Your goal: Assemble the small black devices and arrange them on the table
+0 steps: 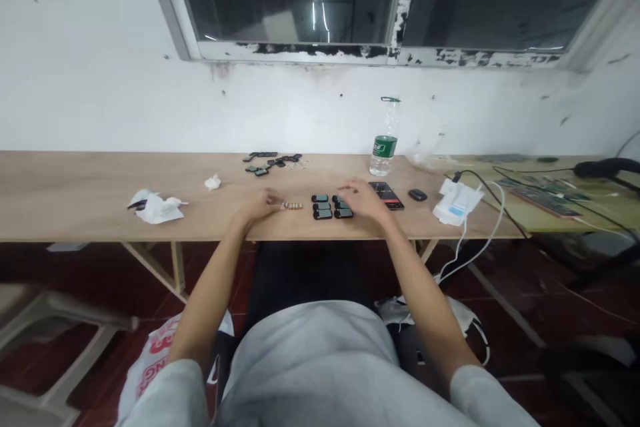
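1. Far left on the bench (pixel 75 200): crumpled tissue (pixel 156 208).
2. Next, left hand (pixel 260 203): fingers loosely curled, tips against a short row of pale pieces (pixel 293 205); pinched or merely touched, impossible to tell.
3. Just right of those: dark modules (pixel 323 207), laid in a neat block near the front edge.
4. Then right hand (pixel 363 199): spread open, palm down over the block's right side, seemingly gripping nothing.
5. Beyond it: phone (pixel 387 195), water bottle (pixel 384 143), white charger (pixel 456 203).
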`<move>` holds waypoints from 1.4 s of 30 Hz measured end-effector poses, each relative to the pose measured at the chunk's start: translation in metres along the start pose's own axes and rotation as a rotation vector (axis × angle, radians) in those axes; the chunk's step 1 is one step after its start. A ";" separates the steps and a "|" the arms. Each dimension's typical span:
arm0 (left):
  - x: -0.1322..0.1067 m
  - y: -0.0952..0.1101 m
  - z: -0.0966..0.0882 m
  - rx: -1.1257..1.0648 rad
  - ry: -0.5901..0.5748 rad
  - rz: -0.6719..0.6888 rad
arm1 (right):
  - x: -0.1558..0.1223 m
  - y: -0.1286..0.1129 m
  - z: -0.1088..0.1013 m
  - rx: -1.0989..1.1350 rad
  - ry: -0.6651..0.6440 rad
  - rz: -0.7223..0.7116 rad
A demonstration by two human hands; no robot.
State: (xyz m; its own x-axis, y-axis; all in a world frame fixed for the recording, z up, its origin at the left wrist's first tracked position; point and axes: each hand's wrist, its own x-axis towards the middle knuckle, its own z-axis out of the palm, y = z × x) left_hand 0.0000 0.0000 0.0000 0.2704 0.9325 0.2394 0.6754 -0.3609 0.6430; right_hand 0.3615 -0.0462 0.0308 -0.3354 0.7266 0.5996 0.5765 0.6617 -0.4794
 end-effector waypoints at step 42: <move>-0.045 0.134 0.007 0.082 0.019 0.348 | 0.001 -0.041 0.027 0.545 0.050 0.181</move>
State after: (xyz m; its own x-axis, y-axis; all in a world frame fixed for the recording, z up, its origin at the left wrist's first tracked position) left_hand 0.0832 -0.0900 0.0700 0.4814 0.7535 0.4478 0.5984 -0.6558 0.4603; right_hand 0.3174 -0.0677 0.0336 -0.2242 0.8361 0.5007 0.1501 0.5372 -0.8300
